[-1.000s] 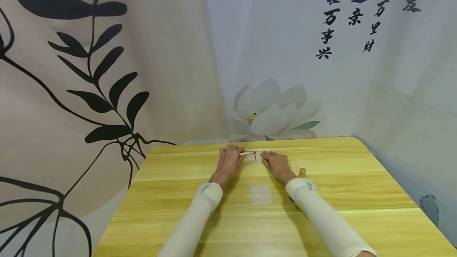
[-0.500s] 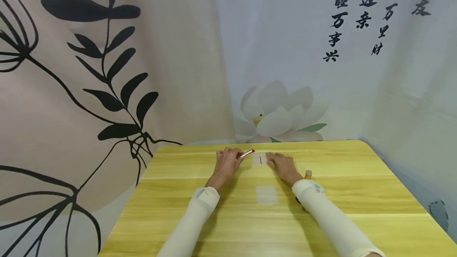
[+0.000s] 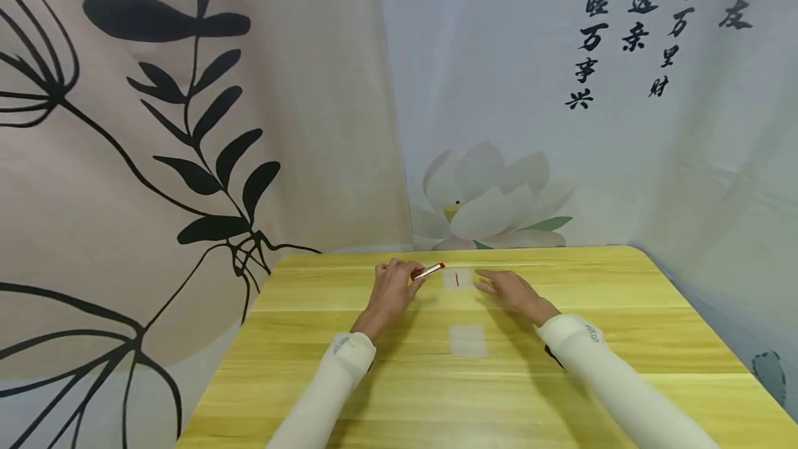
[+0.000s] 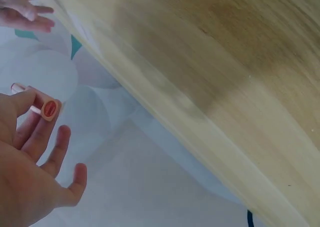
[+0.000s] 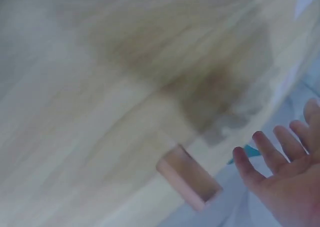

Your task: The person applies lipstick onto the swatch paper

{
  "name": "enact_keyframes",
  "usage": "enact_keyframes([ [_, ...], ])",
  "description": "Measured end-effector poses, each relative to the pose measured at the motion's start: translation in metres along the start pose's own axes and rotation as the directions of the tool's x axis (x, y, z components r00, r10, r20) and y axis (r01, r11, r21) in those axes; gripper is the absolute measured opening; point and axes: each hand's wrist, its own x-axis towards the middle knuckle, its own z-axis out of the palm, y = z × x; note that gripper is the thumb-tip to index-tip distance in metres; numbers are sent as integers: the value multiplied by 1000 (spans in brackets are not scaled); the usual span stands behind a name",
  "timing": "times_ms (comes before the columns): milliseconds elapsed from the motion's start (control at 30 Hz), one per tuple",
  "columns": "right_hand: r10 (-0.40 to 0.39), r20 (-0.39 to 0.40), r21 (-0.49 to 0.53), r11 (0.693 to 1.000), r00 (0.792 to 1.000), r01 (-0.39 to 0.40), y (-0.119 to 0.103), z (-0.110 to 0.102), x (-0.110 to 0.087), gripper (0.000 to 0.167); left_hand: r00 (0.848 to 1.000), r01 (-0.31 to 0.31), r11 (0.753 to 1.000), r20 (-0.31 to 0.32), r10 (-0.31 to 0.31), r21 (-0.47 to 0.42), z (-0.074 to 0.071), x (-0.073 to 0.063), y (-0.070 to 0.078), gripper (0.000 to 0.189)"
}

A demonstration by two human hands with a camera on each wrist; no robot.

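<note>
In the head view my left hand [image 3: 393, 286] pinches a lipstick [image 3: 429, 271], its red tip pointing right beside a small whitish square sheet [image 3: 466, 283]. A short red stroke [image 3: 457, 279] marks that sheet. From the left wrist, the lipstick's round base with a red label [image 4: 50, 109] shows between thumb and fingers. My right hand [image 3: 511, 291] hovers at the sheet's right side, fingers extended and holding nothing. The right wrist view shows the orange-brown lipstick cap [image 5: 187, 177] standing on the table near that hand; in the head view the right arm hides it.
Nearer to me, a second pale square sheet [image 3: 469, 341] lies on the yellow wood-grain table [image 3: 436, 400]. Behind the table's far edge hangs a printed cloth [image 3: 324, 123] with plants, a lotus and black characters.
The lipstick has come off the marked sheet, uncovering the red stroke. My right hand has left the sheet and moved right, its forearm now covering the cap.
</note>
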Motion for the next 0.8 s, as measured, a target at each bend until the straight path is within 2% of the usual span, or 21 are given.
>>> enact_keyframes([
  [167, -77, -41, 20, 997, 996, 78, -14, -11, -25, 49, 1000, -26, 1000, -7, 26, -14, -3, -12, 4, 19],
  [233, -98, -32, 25, 995, 995, 99, -22, -12, -35, 51, 1000, -31, 999, -6, 31, -11, -3, -18, 6, 19],
  [300, -99, -16, 16, 995, 995, 99, -28, -12, -44, 52, 999, -39, 999, -1, 39, -4, -1, -24, 9, 19],
  [433, -43, 18, -30, 999, 999, 43, -37, -9, -61, 51, 998, -63, 998, 21, 63, -1, 4, -32, 15, 20],
  [500, -55, 9, -33, 998, 998, 55, -38, -6, -67, 49, 996, -80, 997, 27, 80, -7, 7, -35, 18, 21],
  [667, -172, -10, 1, 985, 985, 172, -31, 5, -76, 45, 995, -96, 995, 40, 96, -11, 12, -42, 24, 20],
  [800, -218, -20, -4, 976, 976, 218, -31, 13, -79, 44, 993, -100, 995, 55, 101, -9, 15, -48, 27, 19],
])
